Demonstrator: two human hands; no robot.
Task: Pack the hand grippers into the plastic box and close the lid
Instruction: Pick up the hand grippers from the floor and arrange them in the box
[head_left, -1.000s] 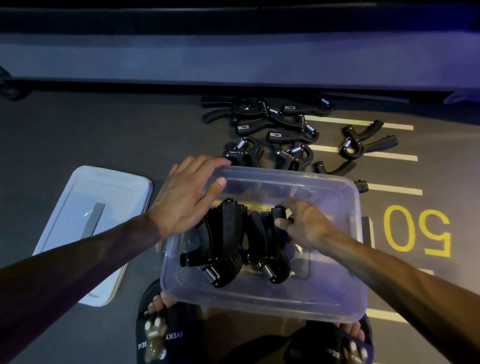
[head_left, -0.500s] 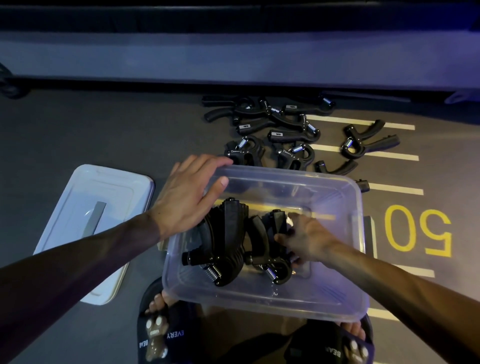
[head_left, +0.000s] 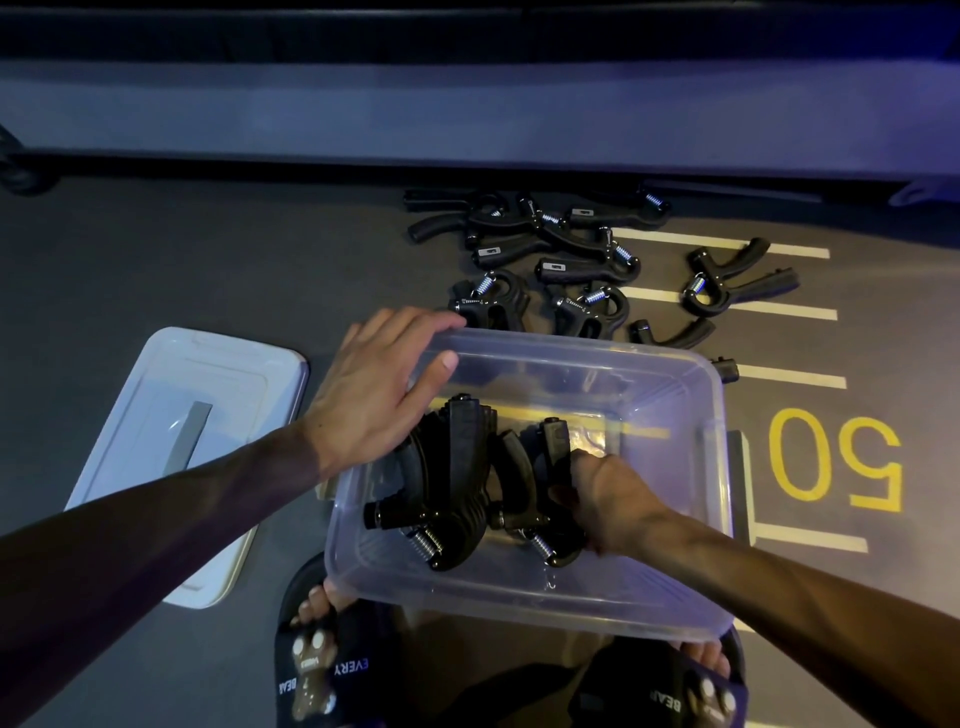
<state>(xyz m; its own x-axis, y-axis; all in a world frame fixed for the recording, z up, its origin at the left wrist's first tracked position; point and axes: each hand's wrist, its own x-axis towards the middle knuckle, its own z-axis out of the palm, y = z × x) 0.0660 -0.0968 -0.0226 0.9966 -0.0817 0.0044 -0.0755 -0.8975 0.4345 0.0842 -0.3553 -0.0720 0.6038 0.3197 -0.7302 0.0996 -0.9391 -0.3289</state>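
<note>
Clear glossy plastic box (head_left: 524, 597), matt black hand grippers (head_left: 452, 483) with shiny metal springs, probably rubbery handles.

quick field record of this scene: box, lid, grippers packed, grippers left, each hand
box: clear plastic box on the floor, open
lid: white lid flat on the floor, left of the box
packed grippers: a few black hand grippers inside, at the box's left
loose grippers: pile on the floor beyond the box
left hand: left hand grips the box's far left rim
right hand: right hand inside the box, holding a packed gripper
</note>
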